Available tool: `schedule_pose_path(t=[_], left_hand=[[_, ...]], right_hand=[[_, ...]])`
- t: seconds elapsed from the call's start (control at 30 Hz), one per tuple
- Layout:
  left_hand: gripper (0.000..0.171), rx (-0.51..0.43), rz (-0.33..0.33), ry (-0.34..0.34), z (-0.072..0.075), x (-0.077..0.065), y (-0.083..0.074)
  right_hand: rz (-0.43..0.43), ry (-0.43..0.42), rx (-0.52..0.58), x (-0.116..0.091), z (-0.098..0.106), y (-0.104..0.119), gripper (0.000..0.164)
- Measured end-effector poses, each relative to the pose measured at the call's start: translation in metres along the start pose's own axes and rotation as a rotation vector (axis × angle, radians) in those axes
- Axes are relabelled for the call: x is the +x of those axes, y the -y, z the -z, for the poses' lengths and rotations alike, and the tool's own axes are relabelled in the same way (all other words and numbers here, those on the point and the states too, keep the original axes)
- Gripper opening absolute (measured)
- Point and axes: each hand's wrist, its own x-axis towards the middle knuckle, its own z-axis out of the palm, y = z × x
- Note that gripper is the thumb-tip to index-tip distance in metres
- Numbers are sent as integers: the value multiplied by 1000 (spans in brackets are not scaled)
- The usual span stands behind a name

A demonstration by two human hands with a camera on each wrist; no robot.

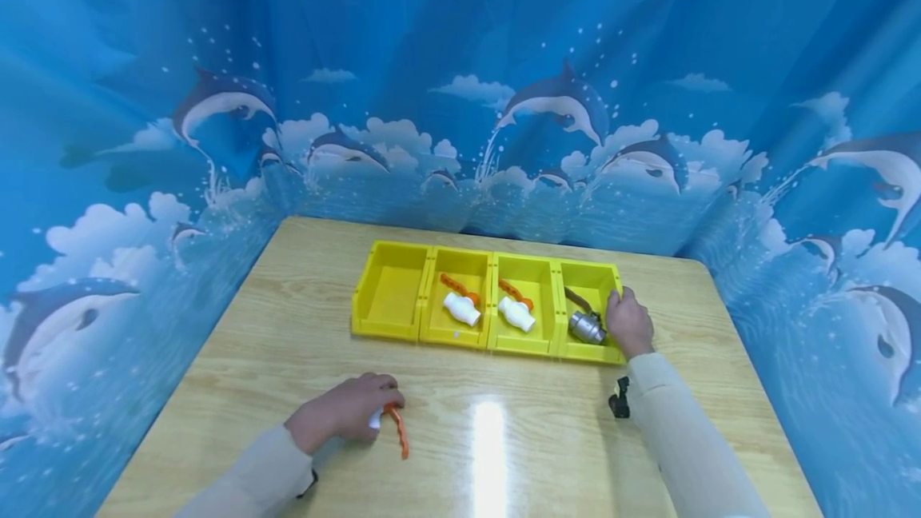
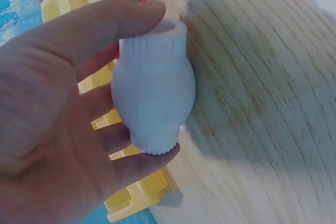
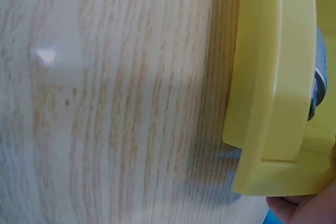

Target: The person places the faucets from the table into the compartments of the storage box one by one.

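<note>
My left hand (image 1: 352, 406) holds a white plastic ball valve (image 2: 153, 85) with an orange handle (image 1: 399, 432), low over the front left of the table. In the left wrist view the thumb lies over the valve's upper end and a fingertip touches its lower end. At the right end of a row of yellow bins, my right hand (image 1: 630, 323) grips the side wall of the last bin (image 3: 270, 87). Inside that bin lies a metal valve (image 1: 587, 328) with a dark handle, only partly visible in the right wrist view.
Two middle bins each hold a white valve (image 1: 462, 308) with an orange handle; the second white valve (image 1: 516, 313) lies right of the first. The leftmost bin (image 1: 392, 290) shows a bare floor. A wooden table (image 1: 547, 438) carries the row, with a blue dolphin curtain (image 1: 432, 38) around it.
</note>
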Motion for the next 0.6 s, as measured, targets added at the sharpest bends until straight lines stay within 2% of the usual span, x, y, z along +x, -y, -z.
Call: schedule_pose_path(t=[0.1, 0.3, 0.47, 0.6], left_hand=[[53, 20, -16, -14, 0, 1, 1], [49, -2, 3, -18, 2, 3, 1], [54, -23, 53, -13, 4, 3, 0], [65, -50, 108, -16, 5, 4, 0]], right_hand=[[3, 3, -1, 0, 1, 1, 66], [5, -6, -5, -1, 1, 2, 65], [-1, -3, -9, 0, 1, 2, 65], [-7, -3, -5, 0, 1, 2, 66]])
